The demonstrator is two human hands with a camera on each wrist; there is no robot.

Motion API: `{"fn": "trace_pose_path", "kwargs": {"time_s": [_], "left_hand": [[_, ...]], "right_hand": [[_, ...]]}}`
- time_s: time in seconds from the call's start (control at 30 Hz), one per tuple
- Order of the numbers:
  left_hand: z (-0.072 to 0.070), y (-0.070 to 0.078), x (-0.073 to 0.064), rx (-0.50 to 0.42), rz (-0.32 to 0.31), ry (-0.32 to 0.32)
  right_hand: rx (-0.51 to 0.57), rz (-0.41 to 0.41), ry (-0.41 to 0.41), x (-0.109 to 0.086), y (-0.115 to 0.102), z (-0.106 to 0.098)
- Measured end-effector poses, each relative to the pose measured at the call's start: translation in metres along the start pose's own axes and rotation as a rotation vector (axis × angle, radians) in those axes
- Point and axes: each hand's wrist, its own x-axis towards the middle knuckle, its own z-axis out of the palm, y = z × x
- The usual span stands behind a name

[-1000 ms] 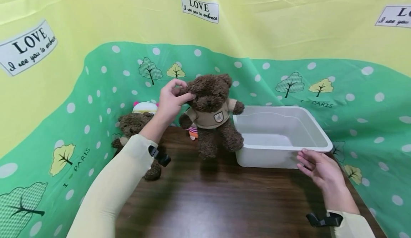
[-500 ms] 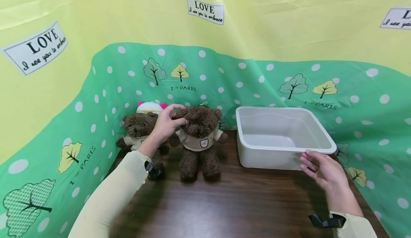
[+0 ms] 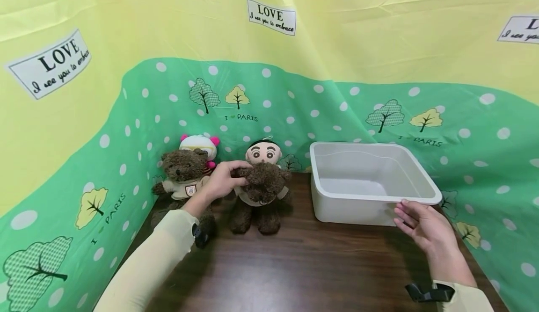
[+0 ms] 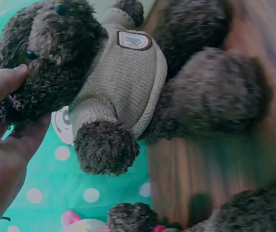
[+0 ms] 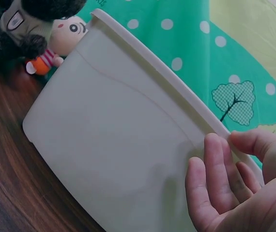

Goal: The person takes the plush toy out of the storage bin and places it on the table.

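Note:
My left hand (image 3: 226,180) grips a brown teddy bear (image 3: 262,185) by the side of its head, thumb across the face in the left wrist view. The bear wears a knitted beige sweater (image 4: 123,72) with a badge, and its legs point down to the wooden table. Behind it stands a doll (image 3: 264,153) with thick eyebrows, its lower body hidden. A second teddy bear (image 3: 184,164) in a like sweater sits at the left. At the right, my right hand (image 3: 425,223) holds the front rim of a pale grey plastic bin (image 3: 358,209), thumb at the rim and fingers against the outer wall.
Behind the second bear sits a white-headed plush toy (image 3: 198,142) with pink ears. A green and yellow printed cloth (image 3: 337,111) lines the back and sides. The dark wooden table (image 3: 290,270) reaches toward the viewer.
My left hand has brought the teddy bear left and down from beside the bin to the table; its head now tips forward, showing the doll behind. The right hand stays at the bin.

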Motion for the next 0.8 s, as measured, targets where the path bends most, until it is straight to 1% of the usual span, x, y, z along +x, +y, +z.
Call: {"fn": "trace_pose_path", "kwargs": {"time_s": [0.07,0.2,0.37,0.47,0.5,0.57,0.67,0.7,0.8], "left_hand": [[0.003,-0.003,-0.002,0.014,-0.010,-0.023],[0.005,-0.012,-0.008,0.022,-0.054,-0.040],[0.009,-0.024,-0.013,0.043,-0.070,-0.067],[0.011,-0.030,-0.015,0.028,-0.086,-0.062],[0.012,-0.032,-0.015,0.019,-0.082,-0.051],[0.011,-0.034,-0.014,0.009,-0.079,-0.034],[0.008,-0.034,-0.009,-0.008,-0.072,-0.033],[0.006,-0.033,-0.007,-0.012,-0.072,-0.037],[0.003,-0.032,0.001,-0.039,-0.103,-0.068]], "right_hand": [[0.001,-0.003,0.000,0.000,0.000,0.000],[0.004,-0.010,-0.008,-0.001,0.000,0.000],[0.011,-0.019,-0.018,-0.002,-0.001,-0.002],[0.011,-0.024,-0.022,-0.002,-0.001,-0.003],[0.011,-0.027,-0.024,-0.002,-0.001,-0.002],[0.012,-0.030,-0.026,-0.003,-0.001,-0.001],[0.003,-0.033,-0.023,-0.002,-0.002,0.000],[0.001,-0.030,-0.017,-0.002,-0.002,0.000],[-0.002,-0.008,-0.005,-0.001,-0.001,-0.002]]}}
